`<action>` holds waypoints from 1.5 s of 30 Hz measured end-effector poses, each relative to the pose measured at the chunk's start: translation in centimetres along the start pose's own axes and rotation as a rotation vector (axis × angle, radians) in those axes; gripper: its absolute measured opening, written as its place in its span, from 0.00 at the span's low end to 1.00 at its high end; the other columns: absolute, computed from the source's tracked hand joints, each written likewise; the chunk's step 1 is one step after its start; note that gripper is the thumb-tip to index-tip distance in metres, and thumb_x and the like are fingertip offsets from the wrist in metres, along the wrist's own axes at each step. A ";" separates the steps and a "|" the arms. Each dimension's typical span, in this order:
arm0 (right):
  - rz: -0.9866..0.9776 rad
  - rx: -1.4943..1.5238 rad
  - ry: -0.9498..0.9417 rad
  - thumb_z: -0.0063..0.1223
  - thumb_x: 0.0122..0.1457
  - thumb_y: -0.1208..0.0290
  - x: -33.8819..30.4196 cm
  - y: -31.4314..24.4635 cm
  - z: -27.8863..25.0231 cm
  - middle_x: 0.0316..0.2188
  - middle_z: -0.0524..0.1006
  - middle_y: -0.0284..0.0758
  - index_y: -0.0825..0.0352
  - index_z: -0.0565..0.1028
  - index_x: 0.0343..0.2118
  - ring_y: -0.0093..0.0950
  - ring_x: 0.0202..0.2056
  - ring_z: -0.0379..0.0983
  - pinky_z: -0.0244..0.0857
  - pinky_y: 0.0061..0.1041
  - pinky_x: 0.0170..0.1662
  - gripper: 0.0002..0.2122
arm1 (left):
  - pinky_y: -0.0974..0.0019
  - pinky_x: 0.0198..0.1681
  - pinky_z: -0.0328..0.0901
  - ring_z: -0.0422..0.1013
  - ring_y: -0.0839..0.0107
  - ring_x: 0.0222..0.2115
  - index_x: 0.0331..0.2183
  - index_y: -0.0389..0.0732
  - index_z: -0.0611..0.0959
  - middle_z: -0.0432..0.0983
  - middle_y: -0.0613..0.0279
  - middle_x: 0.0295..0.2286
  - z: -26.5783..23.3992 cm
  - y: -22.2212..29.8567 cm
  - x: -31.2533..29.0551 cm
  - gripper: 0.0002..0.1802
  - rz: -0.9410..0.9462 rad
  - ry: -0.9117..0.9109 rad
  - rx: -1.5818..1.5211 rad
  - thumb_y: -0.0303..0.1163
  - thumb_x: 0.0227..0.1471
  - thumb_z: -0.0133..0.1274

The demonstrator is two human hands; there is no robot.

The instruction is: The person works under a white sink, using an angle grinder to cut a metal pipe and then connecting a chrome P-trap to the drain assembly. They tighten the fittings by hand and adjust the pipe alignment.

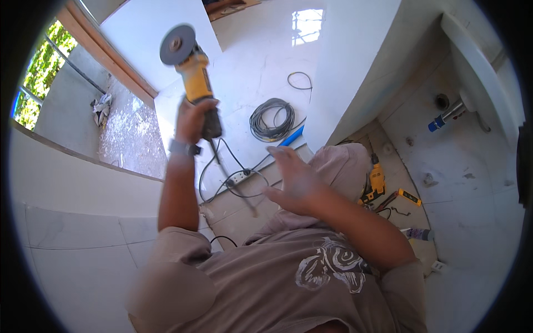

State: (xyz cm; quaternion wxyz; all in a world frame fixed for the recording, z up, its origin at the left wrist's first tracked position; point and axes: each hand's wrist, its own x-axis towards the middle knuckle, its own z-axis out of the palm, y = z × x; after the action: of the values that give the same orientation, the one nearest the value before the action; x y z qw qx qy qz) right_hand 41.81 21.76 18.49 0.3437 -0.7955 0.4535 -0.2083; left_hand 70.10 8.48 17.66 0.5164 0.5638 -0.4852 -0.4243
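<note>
My left hand (191, 119) is wrapped round the rear of a yellow and black angle grinder (196, 82). The tool is raised at the upper left, its dark round disc (177, 43) at the top end. A black cord (221, 161) hangs from its rear toward the floor. My right hand (297, 180), a little blurred, is in the air in front of my body with thumb and fingers apart and nothing in it. Below and left of that hand, loops of cord lie about a white power strip (242, 176).
A coil of grey cable (272, 120) and a blue strip (292, 136) lie on the white tiles ahead. At my right are a yellow drill (377, 180), a small yellow level (410, 197) and a bottle (417, 233). A white basin (480, 66) juts from the right wall.
</note>
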 end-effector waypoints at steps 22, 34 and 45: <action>1.329 0.481 0.862 0.55 0.60 0.68 -33.9 23.3 -6.3 0.42 0.75 0.39 0.70 0.64 0.61 0.32 0.35 0.78 0.73 0.29 0.34 0.27 | 0.60 0.37 0.73 0.80 0.61 0.32 0.40 0.32 0.83 0.83 0.52 0.33 2.8 -37.1 13.6 0.31 -0.635 0.105 0.674 0.47 0.39 0.67; 1.211 0.137 0.535 0.61 0.56 0.68 -36.8 27.8 -4.3 0.31 0.79 0.41 0.76 0.68 0.55 0.28 0.27 0.78 0.72 0.27 0.31 0.27 | 0.54 0.41 0.72 0.80 0.55 0.35 0.38 0.30 0.85 0.84 0.48 0.34 3.9 -48.8 14.2 0.28 -0.640 0.291 0.660 0.46 0.41 0.67; 1.454 0.113 0.490 0.65 0.54 0.61 -29.9 26.1 -3.8 0.38 0.81 0.48 0.77 0.70 0.54 0.38 0.39 0.81 0.72 0.35 0.44 0.29 | 0.54 0.43 0.73 0.79 0.52 0.37 0.41 0.27 0.82 0.81 0.45 0.39 2.7 -51.7 14.6 0.37 -0.667 0.279 0.657 0.52 0.40 0.65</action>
State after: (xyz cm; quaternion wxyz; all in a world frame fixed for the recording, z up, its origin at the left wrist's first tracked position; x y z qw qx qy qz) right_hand 9.27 37.08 1.26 0.3238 -0.2098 0.9143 -0.1232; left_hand 75.54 -6.57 -33.72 0.2071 0.8731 -0.3127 -0.3116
